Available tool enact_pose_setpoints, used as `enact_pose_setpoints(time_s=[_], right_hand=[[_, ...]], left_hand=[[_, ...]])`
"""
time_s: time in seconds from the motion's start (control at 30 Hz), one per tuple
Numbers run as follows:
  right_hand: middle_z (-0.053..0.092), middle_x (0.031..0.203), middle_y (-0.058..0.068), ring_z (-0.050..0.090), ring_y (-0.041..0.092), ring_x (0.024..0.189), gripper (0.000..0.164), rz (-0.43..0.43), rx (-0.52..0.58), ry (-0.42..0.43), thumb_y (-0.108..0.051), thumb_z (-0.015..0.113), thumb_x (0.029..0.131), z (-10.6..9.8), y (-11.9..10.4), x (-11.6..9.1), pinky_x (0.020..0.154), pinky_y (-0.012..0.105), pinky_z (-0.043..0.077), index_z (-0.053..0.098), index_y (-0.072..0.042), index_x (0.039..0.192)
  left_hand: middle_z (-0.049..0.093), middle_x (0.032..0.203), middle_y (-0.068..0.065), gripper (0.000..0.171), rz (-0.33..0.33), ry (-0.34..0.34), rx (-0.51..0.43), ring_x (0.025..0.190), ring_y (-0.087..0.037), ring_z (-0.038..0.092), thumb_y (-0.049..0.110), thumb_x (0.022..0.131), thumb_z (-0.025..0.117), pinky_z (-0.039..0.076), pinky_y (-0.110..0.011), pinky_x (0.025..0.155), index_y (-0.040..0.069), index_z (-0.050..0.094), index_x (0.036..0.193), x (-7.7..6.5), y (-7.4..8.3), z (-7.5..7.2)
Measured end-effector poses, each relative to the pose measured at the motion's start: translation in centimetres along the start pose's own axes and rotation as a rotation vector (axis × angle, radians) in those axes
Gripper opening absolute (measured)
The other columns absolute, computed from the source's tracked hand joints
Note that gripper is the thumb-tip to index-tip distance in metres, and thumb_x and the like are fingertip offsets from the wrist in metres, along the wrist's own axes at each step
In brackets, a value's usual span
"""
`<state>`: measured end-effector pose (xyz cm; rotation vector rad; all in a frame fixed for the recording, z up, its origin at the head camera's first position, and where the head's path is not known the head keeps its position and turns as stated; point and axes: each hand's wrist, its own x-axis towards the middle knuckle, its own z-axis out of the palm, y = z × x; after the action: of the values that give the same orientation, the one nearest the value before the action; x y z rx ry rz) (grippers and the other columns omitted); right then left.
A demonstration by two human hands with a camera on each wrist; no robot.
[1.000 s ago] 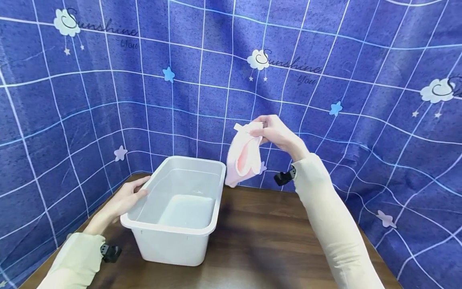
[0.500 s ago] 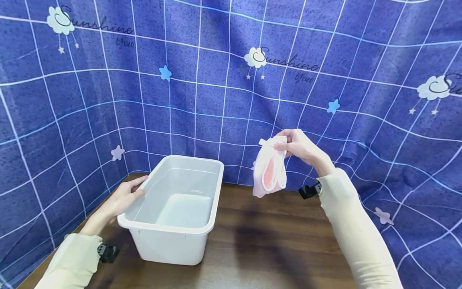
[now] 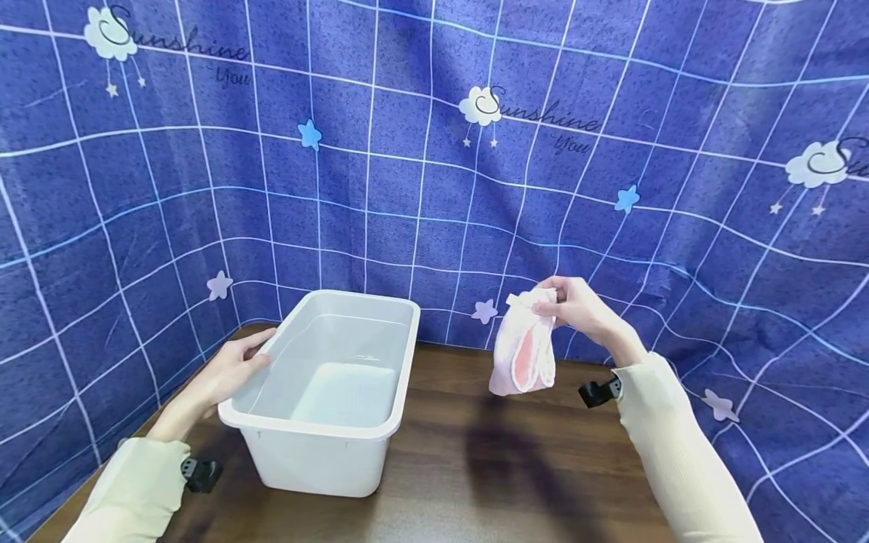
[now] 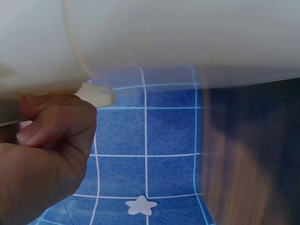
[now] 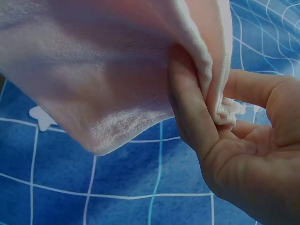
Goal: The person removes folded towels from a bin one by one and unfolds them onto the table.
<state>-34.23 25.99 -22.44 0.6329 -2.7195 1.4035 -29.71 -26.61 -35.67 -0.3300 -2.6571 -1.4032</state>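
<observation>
My left hand (image 3: 234,369) grips the left rim of a white plastic tub (image 3: 319,460), its fingers curled under the lip in the left wrist view. The tub stands on the table with its inside bare. My right hand (image 3: 577,309) pinches the top of a small pink cloth (image 3: 509,351) between thumb and fingers. The cloth hangs down in folds, a deeper pink lining showing between pale edges, with a small white tab at the top. Close up, the right wrist view shows its fuzzy fabric (image 5: 93,84). It hangs above the table, right of the tub.
A brown wood-grain table (image 3: 441,467) lies beneath. Blue curtain (image 3: 380,211) with white grid lines, clouds and stars encloses the back and both sides. A black wrist strap piece (image 3: 597,392) juts from the right sleeve, another (image 3: 202,475) from the left.
My right hand has carried the pink cloth away from the tub, to the right and downward. The left hand stays on the tub's rim; the view shifts slightly.
</observation>
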Motion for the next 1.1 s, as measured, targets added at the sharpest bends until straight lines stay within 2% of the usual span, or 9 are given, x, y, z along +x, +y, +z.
enact_pose_setpoints(time_s=[0.23, 0.5, 0.77, 0.93, 1.1], right_hand=[[0.066, 0.076, 0.000, 0.062, 0.004, 0.065, 0.032, 0.005, -0.031, 0.000, -0.001, 0.061, 0.089, 0.1, 1.9, -1.2, 0.062, 0.029, 0.058, 0.053, 0.016, 0.116], [0.067, 0.079, 0.005, 0.062, 0.005, 0.064, 0.033, 0.047, -0.045, 0.003, 0.000, 0.062, 0.087, 0.0, 4.0, -2.8, 0.060, 0.031, 0.058, 0.052, 0.016, 0.115], [0.065, 0.076, 0.006, 0.060, 0.006, 0.062, 0.031, 0.074, -0.088, 0.000, 0.002, 0.061, 0.086, 0.1, 6.3, -3.6, 0.057, 0.032, 0.057, 0.053, 0.016, 0.112], [0.065, 0.075, 0.008, 0.060, 0.009, 0.061, 0.029, 0.083, -0.130, -0.007, 0.003, 0.063, 0.084, 1.0, 7.5, -3.4, 0.059, 0.042, 0.058, 0.056, 0.015, 0.109], [0.064, 0.075, 0.009, 0.061, 0.010, 0.060, 0.030, 0.097, -0.106, -0.025, 0.005, 0.063, 0.081, 2.6, 8.2, -2.7, 0.057, 0.043, 0.058, 0.057, 0.015, 0.109]], left_hand=[[0.056, 0.125, -0.037, 0.055, -0.003, 0.007, 0.008, 0.100, -0.035, 0.067, 0.013, 0.100, 0.044, 0.059, -0.039, 0.073, -0.003, 0.026, 0.150, 0.0, 0.0, 0.0], [0.056, 0.125, -0.036, 0.056, -0.027, 0.009, 0.007, 0.099, -0.031, 0.067, 0.015, 0.100, 0.045, 0.059, -0.034, 0.071, -0.002, 0.027, 0.150, 0.0, -0.2, 0.1], [0.058, 0.123, -0.036, 0.056, -0.015, 0.017, 0.009, 0.097, -0.031, 0.067, 0.014, 0.100, 0.046, 0.058, -0.034, 0.071, -0.004, 0.028, 0.149, -0.2, 0.1, -0.1], [0.058, 0.122, -0.036, 0.056, -0.023, 0.012, 0.001, 0.098, -0.032, 0.067, 0.016, 0.100, 0.046, 0.058, -0.033, 0.070, -0.003, 0.027, 0.150, -0.3, 0.2, -0.1], [0.057, 0.124, -0.036, 0.057, -0.024, 0.009, -0.005, 0.100, -0.034, 0.066, 0.017, 0.100, 0.046, 0.059, -0.034, 0.072, -0.002, 0.027, 0.150, -0.1, 0.1, -0.1]])
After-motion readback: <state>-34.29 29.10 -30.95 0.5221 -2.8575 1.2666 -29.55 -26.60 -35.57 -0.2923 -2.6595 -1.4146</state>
